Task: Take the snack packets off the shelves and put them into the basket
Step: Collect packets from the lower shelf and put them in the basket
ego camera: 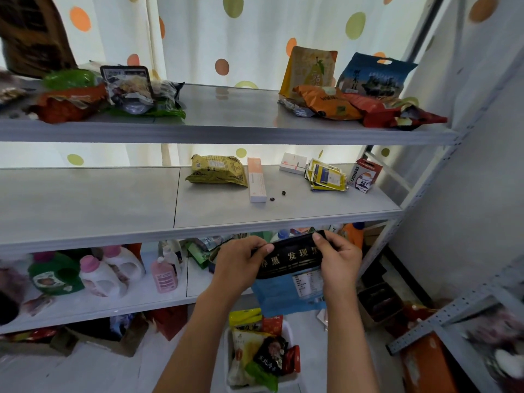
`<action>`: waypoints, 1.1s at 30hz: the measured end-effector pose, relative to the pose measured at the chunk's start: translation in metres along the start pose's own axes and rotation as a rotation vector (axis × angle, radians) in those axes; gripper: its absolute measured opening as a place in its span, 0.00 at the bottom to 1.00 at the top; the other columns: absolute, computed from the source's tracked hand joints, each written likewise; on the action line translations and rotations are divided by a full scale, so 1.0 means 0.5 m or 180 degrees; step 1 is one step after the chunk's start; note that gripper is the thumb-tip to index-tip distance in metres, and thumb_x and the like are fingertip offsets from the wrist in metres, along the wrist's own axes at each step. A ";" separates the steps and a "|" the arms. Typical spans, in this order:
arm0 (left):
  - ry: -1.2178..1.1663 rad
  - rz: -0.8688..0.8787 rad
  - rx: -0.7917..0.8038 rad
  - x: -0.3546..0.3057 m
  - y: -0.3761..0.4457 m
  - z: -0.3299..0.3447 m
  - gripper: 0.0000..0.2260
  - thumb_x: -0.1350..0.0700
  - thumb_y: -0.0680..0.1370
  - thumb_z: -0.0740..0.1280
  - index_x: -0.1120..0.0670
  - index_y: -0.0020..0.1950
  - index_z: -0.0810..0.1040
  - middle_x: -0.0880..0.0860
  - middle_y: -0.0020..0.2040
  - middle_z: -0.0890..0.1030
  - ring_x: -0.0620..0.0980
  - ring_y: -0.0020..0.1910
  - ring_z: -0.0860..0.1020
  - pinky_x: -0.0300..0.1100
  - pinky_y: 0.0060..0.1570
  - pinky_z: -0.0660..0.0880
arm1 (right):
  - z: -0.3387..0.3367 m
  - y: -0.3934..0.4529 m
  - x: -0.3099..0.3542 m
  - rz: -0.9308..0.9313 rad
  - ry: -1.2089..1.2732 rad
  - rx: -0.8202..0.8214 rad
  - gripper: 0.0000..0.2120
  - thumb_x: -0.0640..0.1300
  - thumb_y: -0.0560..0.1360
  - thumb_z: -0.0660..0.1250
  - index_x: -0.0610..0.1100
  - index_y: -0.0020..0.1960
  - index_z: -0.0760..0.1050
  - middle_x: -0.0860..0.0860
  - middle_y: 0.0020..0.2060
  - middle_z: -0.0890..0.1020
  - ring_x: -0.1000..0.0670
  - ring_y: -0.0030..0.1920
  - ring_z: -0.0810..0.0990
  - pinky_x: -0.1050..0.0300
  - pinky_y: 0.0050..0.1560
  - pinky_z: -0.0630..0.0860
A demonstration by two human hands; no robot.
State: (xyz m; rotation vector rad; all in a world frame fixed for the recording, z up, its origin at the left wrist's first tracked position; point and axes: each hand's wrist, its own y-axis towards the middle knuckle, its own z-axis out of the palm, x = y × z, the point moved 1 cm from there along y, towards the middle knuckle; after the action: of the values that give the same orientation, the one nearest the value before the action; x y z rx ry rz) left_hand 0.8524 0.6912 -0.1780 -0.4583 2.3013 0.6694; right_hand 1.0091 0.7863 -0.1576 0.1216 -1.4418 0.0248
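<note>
Both hands hold a black and blue snack packet [292, 268] in front of the middle shelf's edge. My left hand [241, 262] pinches its top left corner and my right hand [338, 262] pinches its top right corner. Directly below, on the floor, stands a white basket [287, 329] with several packets in it. A yellow packet [218, 170] lies on the middle shelf [113, 202]. More packets lie on the top shelf [226, 109]: an orange one [326, 102] and a red one [377, 110] at the right, a pile [133, 92] at the left.
Small boxes [256, 180] and yellow sachets [326, 175] lie on the middle shelf. Detergent bottles [107, 273] stand on the lower shelf. A second grey rack [453, 313] stands at the right. Boxes and bags lie on the floor under the shelves.
</note>
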 end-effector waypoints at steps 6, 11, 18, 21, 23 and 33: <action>-0.0348 -0.0221 -0.0188 0.019 -0.002 0.008 0.12 0.47 0.74 0.72 0.49 0.33 0.77 0.44 0.29 0.78 0.43 0.31 0.77 0.43 0.35 0.74 | -0.029 -0.002 0.001 0.0032 0.0069 -0.0180 0.08 0.34 0.74 0.71 0.44 0.42 0.84 0.51 0.35 0.85 0.53 0.39 0.82 0.59 0.41 0.80; -0.0949 -0.0587 -0.0115 0.023 -0.003 0.025 0.18 0.45 0.71 0.74 0.56 0.31 0.75 0.52 0.28 0.79 0.55 0.30 0.80 0.56 0.32 0.79 | -0.055 0.002 -0.010 0.0116 0.0161 -0.0228 0.09 0.34 0.75 0.70 0.45 0.41 0.84 0.51 0.35 0.85 0.52 0.39 0.83 0.57 0.41 0.82; -0.1932 -0.1290 -0.0029 0.034 -0.006 0.065 0.15 0.54 0.73 0.74 0.54 0.29 0.72 0.48 0.26 0.74 0.46 0.28 0.72 0.38 0.29 0.70 | -0.072 0.014 -0.055 0.0097 0.0155 -0.0217 0.05 0.36 0.77 0.68 0.36 0.46 0.82 0.46 0.38 0.83 0.52 0.39 0.81 0.57 0.40 0.80; -0.2660 -0.1632 0.0723 0.062 -0.037 0.112 0.00 0.61 0.76 0.70 0.57 0.46 0.80 0.48 0.40 0.85 0.48 0.41 0.82 0.38 0.38 0.79 | -0.090 0.034 -0.098 0.0524 0.0553 -0.0464 0.05 0.38 0.78 0.68 0.39 0.46 0.82 0.47 0.40 0.84 0.48 0.42 0.81 0.51 0.46 0.79; -0.2801 -0.1750 0.1075 0.088 -0.059 0.147 0.07 0.63 0.77 0.69 0.57 0.54 0.80 0.50 0.47 0.86 0.49 0.46 0.84 0.37 0.41 0.79 | -0.095 0.048 -0.133 0.0832 0.0693 -0.0606 0.05 0.38 0.77 0.68 0.42 0.45 0.82 0.48 0.40 0.85 0.48 0.43 0.83 0.50 0.48 0.80; -0.2016 -0.2511 0.0712 0.196 -0.108 0.326 0.07 0.67 0.78 0.65 0.66 0.54 0.78 0.55 0.44 0.82 0.39 0.34 0.81 0.30 0.33 0.75 | -0.148 0.089 -0.387 0.1609 -0.0687 0.0196 0.08 0.32 0.77 0.65 0.42 0.54 0.78 0.52 0.42 0.83 0.57 0.38 0.81 0.66 0.35 0.77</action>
State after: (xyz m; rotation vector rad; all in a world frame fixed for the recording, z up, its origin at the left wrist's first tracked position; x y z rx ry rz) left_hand 0.8946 0.7284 -0.3674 -0.8355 1.4052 0.1189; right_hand 1.0529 0.8485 -0.3551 -0.1982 -1.6563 0.4826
